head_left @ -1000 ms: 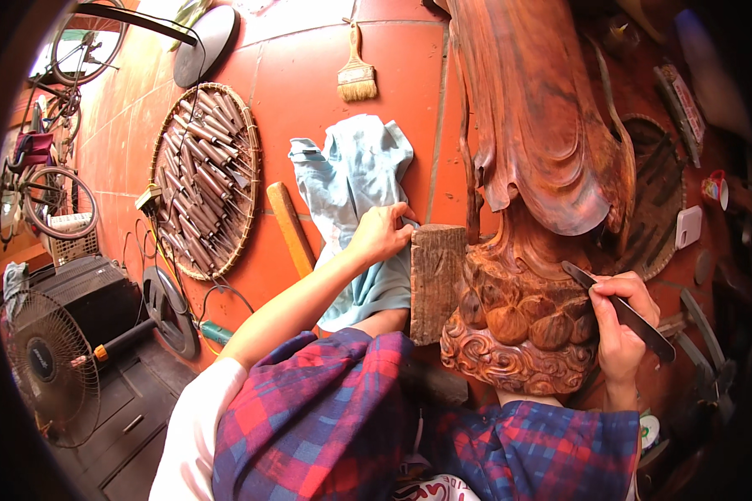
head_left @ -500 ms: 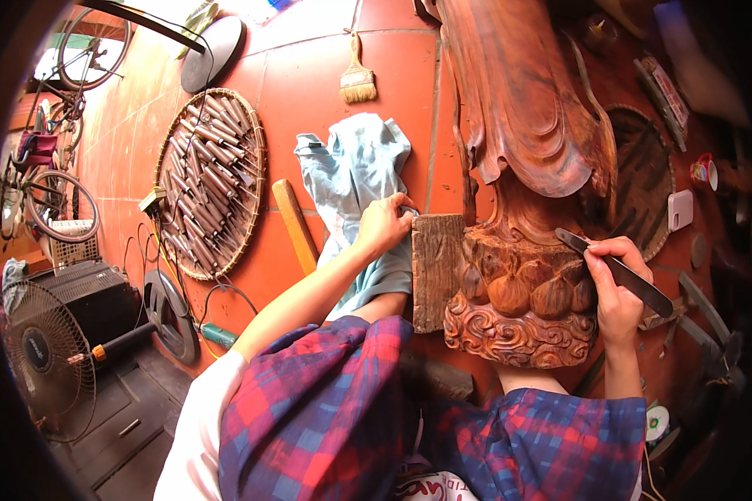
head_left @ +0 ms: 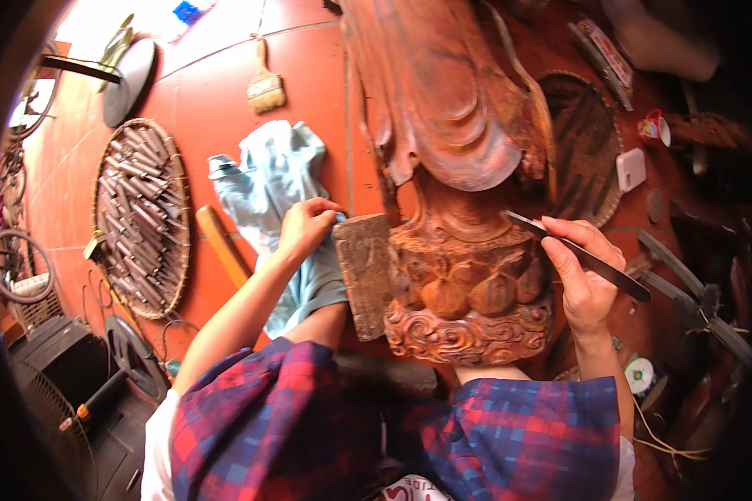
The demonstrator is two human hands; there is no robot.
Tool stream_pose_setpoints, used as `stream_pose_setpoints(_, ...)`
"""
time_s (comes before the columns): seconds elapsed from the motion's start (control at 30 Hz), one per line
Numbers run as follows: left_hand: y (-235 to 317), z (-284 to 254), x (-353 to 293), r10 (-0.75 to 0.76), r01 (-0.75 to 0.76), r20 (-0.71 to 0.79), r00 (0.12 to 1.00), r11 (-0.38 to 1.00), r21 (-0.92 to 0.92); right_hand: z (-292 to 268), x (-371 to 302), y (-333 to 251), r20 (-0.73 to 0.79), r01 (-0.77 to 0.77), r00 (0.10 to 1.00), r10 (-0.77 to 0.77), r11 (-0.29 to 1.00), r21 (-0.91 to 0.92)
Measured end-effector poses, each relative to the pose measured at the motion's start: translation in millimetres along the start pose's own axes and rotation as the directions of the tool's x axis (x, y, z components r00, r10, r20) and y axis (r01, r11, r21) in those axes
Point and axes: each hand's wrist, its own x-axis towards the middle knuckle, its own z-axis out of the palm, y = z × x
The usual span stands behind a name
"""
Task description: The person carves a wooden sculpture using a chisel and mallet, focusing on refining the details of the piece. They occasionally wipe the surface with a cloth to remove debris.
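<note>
A reddish-brown wood carving stands between my legs, with rounded petals above a band of swirling relief. My right hand is closed round a flat, dark, blade-like tool. Its pale tip lies over the carving's narrow neck; whether it touches the wood I cannot tell. A rough wooden block sits against the carving's left side. My left hand is pinched closed above a light blue cloth, near the block's top corner; what its fingers hold, if anything, is not clear.
A round woven tray of carving tools lies left, with a brush and a wooden handle nearby. A fan stands lower left. Another tray, a white phone-like object and a red cup are to the right.
The whole view has swung, so the scene sits further left in the picture. The tool's tip has shifted slightly up over the carving's neck. Both hands keep their closed grip.
</note>
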Motion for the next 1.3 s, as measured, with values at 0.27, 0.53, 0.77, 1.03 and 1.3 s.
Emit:
stream_pose_setpoints(0.27,-10.7,13.0,-74.1,0.200,-0.197,-0.087,0.976,0.979,0.046,-6.9,27.8,10.4,0.046,-0.013,0.999,0.017,0.996,-0.083)
stream_pose_setpoints(0.53,-6.4,8.6,-70.5,0.227,-0.222,-0.043,0.973,0.970,0.100,-3.1,45.3,23.4,0.211,0.179,0.967,-0.141,0.968,-0.173)
stream_pose_setpoints(0.77,-9.5,7.9,-67.6,0.271,-0.260,-0.043,0.962,0.950,0.175,-6.1,60.0,19.3,0.231,0.151,0.967,-0.111,0.974,-0.166)
stream_pose_setpoints(1.03,-15.2,9.6,-65.2,0.291,-0.279,-0.050,0.956,0.945,0.169,-6.9,66.4,8.8,0.279,0.098,0.960,-0.036,0.972,-0.213)
stream_pose_setpoints(1.3,-10.3,7.1,-67.1,0.305,-0.290,-0.040,0.952,0.933,0.212,-5.2,65.9,8.9,0.277,0.162,0.956,-0.095,0.959,-0.231)
